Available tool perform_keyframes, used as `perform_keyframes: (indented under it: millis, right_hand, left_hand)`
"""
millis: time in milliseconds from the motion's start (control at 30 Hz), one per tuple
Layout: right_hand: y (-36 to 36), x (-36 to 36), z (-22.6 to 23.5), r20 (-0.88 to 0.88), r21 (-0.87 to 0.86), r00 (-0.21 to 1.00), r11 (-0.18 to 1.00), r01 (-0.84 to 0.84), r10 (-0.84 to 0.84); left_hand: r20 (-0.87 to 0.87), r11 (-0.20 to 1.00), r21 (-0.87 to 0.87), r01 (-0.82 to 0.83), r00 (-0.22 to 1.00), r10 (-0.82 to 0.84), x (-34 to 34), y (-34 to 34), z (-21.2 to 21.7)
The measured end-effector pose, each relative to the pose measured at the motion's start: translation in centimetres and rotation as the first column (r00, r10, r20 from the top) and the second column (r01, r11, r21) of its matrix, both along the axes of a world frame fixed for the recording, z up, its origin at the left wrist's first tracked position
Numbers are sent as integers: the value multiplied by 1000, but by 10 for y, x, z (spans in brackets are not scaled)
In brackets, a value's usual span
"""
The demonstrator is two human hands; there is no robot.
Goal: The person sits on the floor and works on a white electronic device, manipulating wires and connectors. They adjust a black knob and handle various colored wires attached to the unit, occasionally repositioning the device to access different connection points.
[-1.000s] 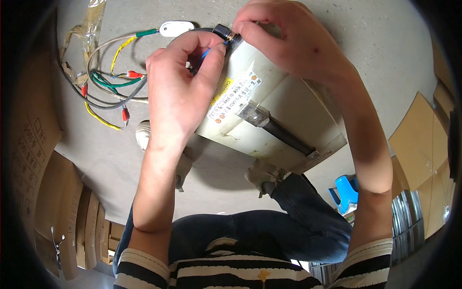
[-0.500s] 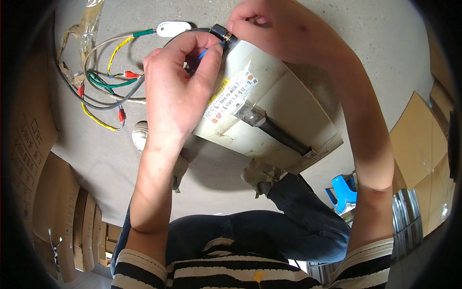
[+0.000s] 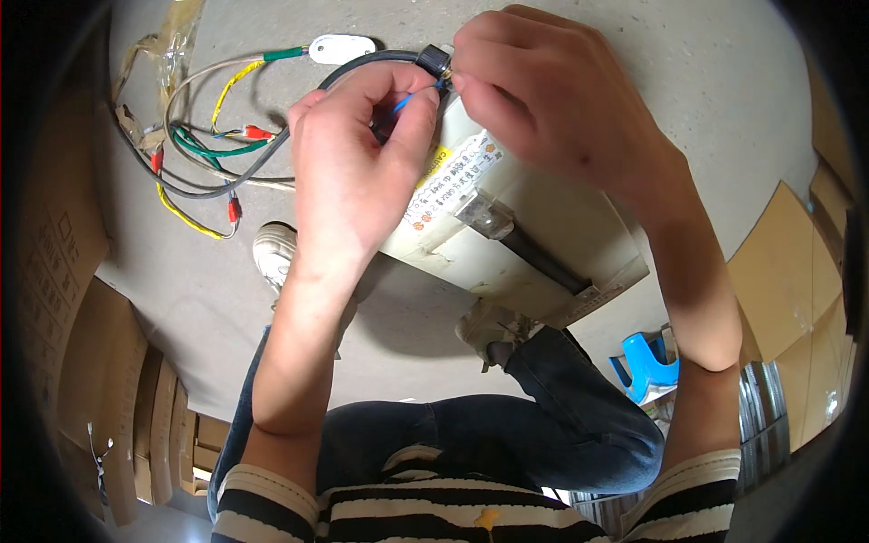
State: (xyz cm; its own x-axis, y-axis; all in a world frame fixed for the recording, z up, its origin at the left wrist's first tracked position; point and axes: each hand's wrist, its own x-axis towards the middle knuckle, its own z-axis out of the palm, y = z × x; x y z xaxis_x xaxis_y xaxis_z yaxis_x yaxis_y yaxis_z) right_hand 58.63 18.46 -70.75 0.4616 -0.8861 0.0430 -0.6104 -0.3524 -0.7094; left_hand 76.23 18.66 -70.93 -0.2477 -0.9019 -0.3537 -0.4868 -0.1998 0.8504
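Note:
A pale metal box (image 3: 566, 213) with a black carry handle (image 3: 545, 260) and a white label (image 3: 462, 176) stands on the floor before me. At its far left corner sits a black knurled knob (image 3: 434, 60) on a brass-coloured post. My left hand (image 3: 353, 163) reaches over the box's left edge, thumb and forefinger pinched on a blue wire (image 3: 400, 106) just below the knob. From the right, my right hand (image 3: 552, 104) comes in with closed fingers, their tips at the post beside the knob. What those fingertips grip is too small to make out.
Black and grey cables with red connectors (image 3: 257, 133) loop across the floor at the left, near a white oval piece (image 3: 342, 49). Cardboard boxes (image 3: 100, 362) line the left side. A blue plastic stool (image 3: 648, 366) and a cardboard sheet (image 3: 787, 267) are at the right.
My right hand has turned and come lower, its fingertips now at the post by the knob. My left hand keeps its pinch on the blue wire. The whole view has shifted slightly.

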Motion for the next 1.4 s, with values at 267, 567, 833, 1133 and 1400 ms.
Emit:
perform_keyframes:
  millis: [267, 567, 833, 1133, 1400]
  right_hand:
    - [9, -1, 0, -85, 96, 995, 994, 60, -52]
    - [17, -4, -26, 273, 148, 926, 962, 229, -262]
    - [15, -6, -18, 209, 293, 944, 937, 188, -255]
    - [6, -9, -28, 300, 601, 889, 792, 106, -346]
    - [-12, -11, -25, 244, 712, 920, 700, 44, -306]
  left_hand:
    - [22, 999, -46, 2, 1000, -1, -1, 3, -3]
    - [181, 974, 221, 54, 979, -95, -8, -14, 14]
    - [242, 952, 305, -19, 968, -58, -12, -17, 6]
    - [235, 934, 338, -112, 971, 31, -18, -13, 10]
    - [177, 921, 362, -145, 981, 85, -17, -12, 6]
